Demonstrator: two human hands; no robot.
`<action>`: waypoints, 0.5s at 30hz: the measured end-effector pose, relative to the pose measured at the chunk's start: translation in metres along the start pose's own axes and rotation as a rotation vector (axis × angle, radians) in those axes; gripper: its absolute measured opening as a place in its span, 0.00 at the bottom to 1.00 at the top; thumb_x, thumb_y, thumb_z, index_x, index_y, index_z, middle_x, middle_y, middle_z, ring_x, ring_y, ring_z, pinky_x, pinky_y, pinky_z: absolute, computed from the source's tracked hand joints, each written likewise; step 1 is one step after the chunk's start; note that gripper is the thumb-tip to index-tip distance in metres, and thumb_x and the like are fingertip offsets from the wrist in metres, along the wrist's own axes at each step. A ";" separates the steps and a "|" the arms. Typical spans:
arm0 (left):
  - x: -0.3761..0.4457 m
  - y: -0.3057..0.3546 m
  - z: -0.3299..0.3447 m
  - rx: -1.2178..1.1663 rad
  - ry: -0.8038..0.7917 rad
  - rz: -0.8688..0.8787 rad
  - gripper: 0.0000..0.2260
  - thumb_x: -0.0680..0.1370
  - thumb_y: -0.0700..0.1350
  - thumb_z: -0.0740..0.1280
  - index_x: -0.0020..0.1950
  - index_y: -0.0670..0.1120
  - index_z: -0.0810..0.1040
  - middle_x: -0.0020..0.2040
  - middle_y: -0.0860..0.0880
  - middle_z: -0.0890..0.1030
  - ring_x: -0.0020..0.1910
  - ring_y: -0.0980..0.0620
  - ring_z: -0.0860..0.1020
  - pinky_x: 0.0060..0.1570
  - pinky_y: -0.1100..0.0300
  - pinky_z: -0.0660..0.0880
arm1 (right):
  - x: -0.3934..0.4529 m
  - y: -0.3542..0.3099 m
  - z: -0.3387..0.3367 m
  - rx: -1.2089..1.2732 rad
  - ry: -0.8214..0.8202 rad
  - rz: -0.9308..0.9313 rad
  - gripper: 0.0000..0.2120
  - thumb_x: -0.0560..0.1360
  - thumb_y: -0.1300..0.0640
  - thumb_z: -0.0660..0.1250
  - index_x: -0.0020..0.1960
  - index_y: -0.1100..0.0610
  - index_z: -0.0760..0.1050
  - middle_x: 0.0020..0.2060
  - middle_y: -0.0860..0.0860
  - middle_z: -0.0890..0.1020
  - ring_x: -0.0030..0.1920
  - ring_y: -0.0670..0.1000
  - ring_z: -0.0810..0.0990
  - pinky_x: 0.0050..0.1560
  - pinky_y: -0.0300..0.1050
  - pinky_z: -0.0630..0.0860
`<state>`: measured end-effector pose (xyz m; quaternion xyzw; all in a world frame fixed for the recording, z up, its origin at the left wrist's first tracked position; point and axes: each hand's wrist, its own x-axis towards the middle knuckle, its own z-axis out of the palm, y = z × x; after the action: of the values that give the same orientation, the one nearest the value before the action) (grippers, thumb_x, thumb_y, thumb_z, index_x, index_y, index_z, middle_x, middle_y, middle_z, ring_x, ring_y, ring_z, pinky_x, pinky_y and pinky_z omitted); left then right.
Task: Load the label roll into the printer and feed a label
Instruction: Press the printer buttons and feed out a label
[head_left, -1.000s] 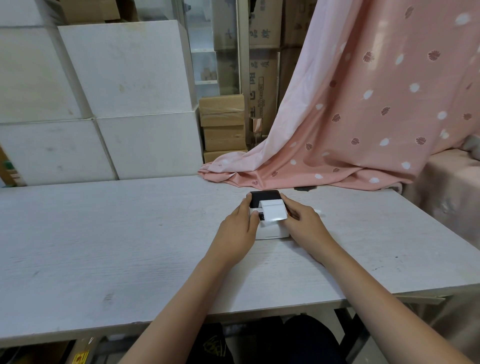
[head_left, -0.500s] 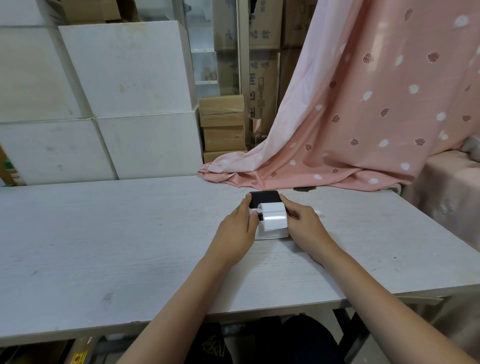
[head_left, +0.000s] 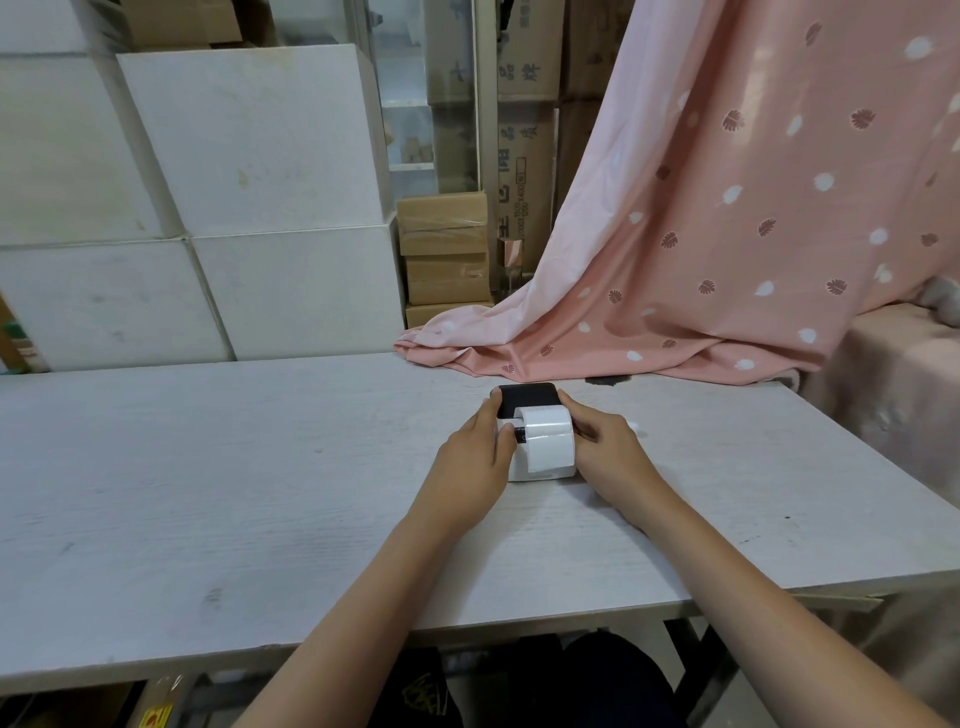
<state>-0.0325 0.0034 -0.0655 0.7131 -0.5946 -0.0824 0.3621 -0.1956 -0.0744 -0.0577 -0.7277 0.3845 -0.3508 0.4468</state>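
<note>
Step in hand, as judged: seating the roll in the printer. The roll lies across the printer's open bay, axis running left to right, its white label face turned up and toward the person. The black lid stands open behind it. The printer sits on the table, near the far edge, just in front of the pink curtain.

Left hand: fingers curled against the left end of the roll and the printer's left side; thumb up by the lid. Right hand: fingers closed on the right end of the roll. Whether the roll rests fully in the bay or is partly carried by the hands cannot be told.

Next move, as judged: settle the roll square in the bay, draw the free label end forward over the front slot, then close the lid. The label end must lie straight; a skewed lead is likely to jam.

Count:
- printer: one
- roll: one
- lid: one
- hands: two
- white boxes behind the table: at least four
- brown cartons stacked beside them: at least three
</note>
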 end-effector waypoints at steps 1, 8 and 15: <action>0.000 0.000 0.000 -0.003 -0.002 -0.001 0.24 0.86 0.52 0.51 0.82 0.49 0.55 0.67 0.44 0.78 0.62 0.44 0.76 0.57 0.54 0.71 | 0.000 0.000 0.000 0.005 0.000 0.001 0.26 0.79 0.57 0.68 0.76 0.47 0.74 0.56 0.39 0.86 0.60 0.40 0.82 0.67 0.46 0.78; 0.001 -0.001 -0.001 0.022 0.003 0.049 0.24 0.86 0.51 0.50 0.82 0.47 0.55 0.83 0.51 0.55 0.80 0.53 0.58 0.72 0.65 0.55 | 0.001 0.001 -0.001 0.001 -0.001 0.004 0.29 0.79 0.53 0.69 0.79 0.48 0.70 0.61 0.39 0.84 0.63 0.38 0.81 0.68 0.41 0.75; 0.003 -0.004 0.001 0.014 0.006 0.045 0.24 0.86 0.51 0.51 0.82 0.47 0.55 0.82 0.51 0.56 0.80 0.53 0.57 0.71 0.65 0.52 | 0.001 0.000 0.000 -0.018 0.015 0.001 0.28 0.80 0.53 0.68 0.79 0.49 0.69 0.58 0.37 0.83 0.60 0.37 0.80 0.71 0.42 0.73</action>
<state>-0.0286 0.0009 -0.0680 0.7024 -0.6100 -0.0678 0.3605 -0.1954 -0.0750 -0.0571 -0.7287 0.3914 -0.3527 0.4375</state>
